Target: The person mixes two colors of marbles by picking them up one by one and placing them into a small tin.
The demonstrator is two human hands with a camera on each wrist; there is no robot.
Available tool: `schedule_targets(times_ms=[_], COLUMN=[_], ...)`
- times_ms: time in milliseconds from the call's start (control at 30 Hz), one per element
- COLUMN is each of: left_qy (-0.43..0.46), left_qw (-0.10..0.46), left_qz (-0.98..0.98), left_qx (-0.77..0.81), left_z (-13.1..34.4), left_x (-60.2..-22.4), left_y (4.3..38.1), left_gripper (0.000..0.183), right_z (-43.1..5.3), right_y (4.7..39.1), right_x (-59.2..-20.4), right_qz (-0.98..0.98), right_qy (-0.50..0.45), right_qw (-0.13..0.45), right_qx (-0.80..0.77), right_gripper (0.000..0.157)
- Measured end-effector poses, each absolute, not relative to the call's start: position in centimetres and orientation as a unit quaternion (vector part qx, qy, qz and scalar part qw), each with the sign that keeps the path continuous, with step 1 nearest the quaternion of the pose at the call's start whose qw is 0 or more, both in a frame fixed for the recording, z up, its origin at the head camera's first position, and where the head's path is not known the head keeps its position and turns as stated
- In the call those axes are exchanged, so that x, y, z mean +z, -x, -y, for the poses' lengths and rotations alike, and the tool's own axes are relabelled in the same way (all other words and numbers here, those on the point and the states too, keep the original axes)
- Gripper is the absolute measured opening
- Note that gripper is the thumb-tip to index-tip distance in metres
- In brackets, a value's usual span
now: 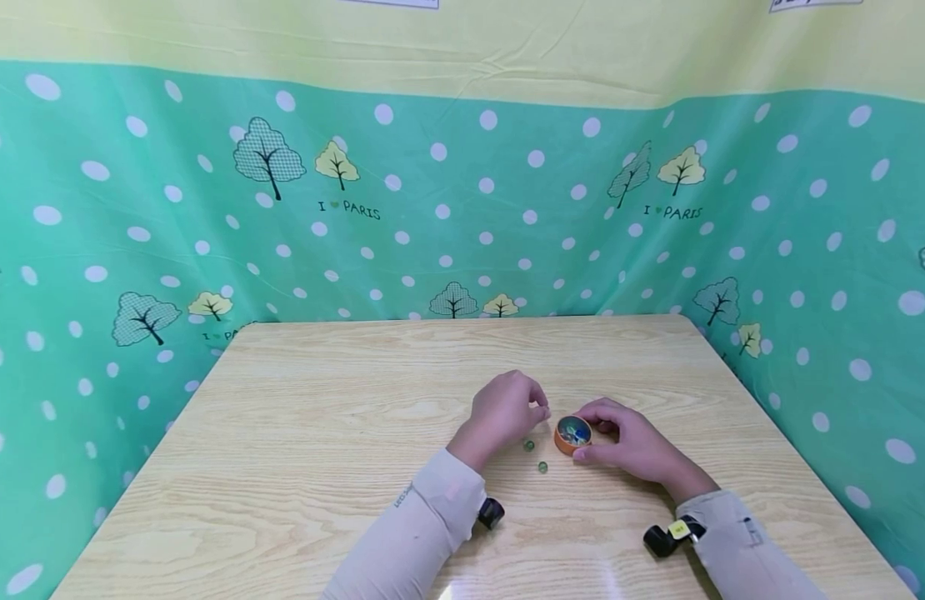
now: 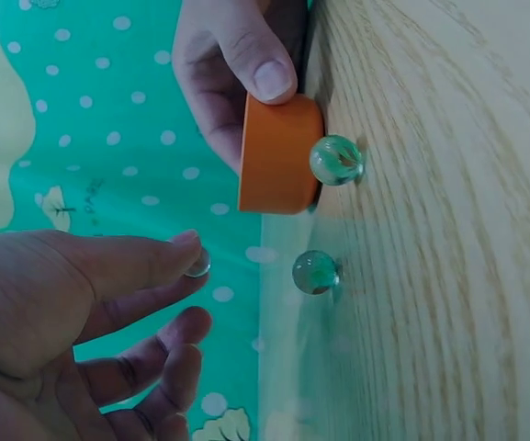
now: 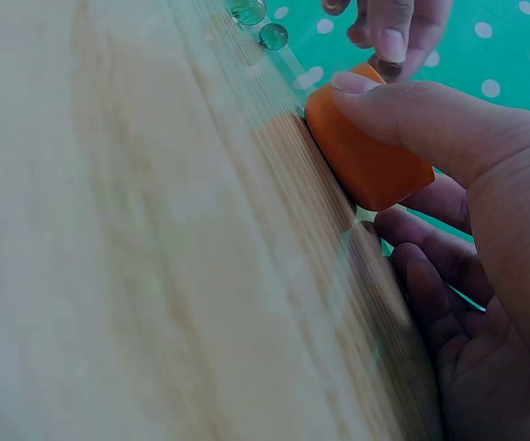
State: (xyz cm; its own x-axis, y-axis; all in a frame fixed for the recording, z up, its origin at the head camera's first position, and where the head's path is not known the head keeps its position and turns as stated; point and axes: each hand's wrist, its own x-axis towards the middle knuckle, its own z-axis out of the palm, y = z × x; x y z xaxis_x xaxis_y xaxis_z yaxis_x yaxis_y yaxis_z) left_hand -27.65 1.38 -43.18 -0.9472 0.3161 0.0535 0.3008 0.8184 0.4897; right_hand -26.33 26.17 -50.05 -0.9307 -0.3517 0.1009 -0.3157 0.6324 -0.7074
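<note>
My left hand (image 1: 507,407) pinches a small glass marble (image 2: 200,264) between thumb and forefinger, just above the table. To its right stands a small round orange container (image 1: 560,444) with marbles in it, one of them blue. My right hand (image 1: 627,437) grips the container by its side, thumb at the near edge and fingers round the far side. Two loose green glass marbles lie on the wood left of the container: one marble (image 1: 528,446) close under my left hand, another marble (image 1: 542,467) nearer to me.
The pale wooden table (image 1: 320,433) spreads out in front of me. Behind it and along both sides hangs a green cloth (image 1: 447,208) with white dots and printed trees. A black camera (image 1: 491,512) sits on my left wrist, another camera (image 1: 661,542) on the right.
</note>
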Motion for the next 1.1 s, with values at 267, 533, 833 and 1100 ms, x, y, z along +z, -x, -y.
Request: schedule_targets(times_ms=[267,533,833,1100], left_qy=[-0.171,-0.182,-0.189,-0.206], left_qw=[-0.007,-0.013,-0.008,-0.016], left_qz=[-0.951,-0.948,-0.949,-0.950], left_qx=[0.256,0.259,0.254,0.235], left_z=[-1.5,-2.0,-2.7,-3.3], left_x=[-42.5,-42.3,-42.0,-42.4], left_y=[27.3,26.9,26.2,25.8], left_gripper=[0.008,0.008,0.008,0.011], right_z=[-26.2,-26.2,-26.3,-26.3], right_y=[26.3,26.2,26.2,26.1], right_x=[-50.1,-49.7,-49.7,-49.7], right_qz=[-0.900,-0.897,-0.897,-0.897], right_qy=[0.189,0.191,0.197,0.200], right_qw=[0.022,0.034,0.030,0.024], right_qx=[-0.391,-0.397,-0.395,-0.394], right_gripper=[0.052,0.051,0.049,0.046])
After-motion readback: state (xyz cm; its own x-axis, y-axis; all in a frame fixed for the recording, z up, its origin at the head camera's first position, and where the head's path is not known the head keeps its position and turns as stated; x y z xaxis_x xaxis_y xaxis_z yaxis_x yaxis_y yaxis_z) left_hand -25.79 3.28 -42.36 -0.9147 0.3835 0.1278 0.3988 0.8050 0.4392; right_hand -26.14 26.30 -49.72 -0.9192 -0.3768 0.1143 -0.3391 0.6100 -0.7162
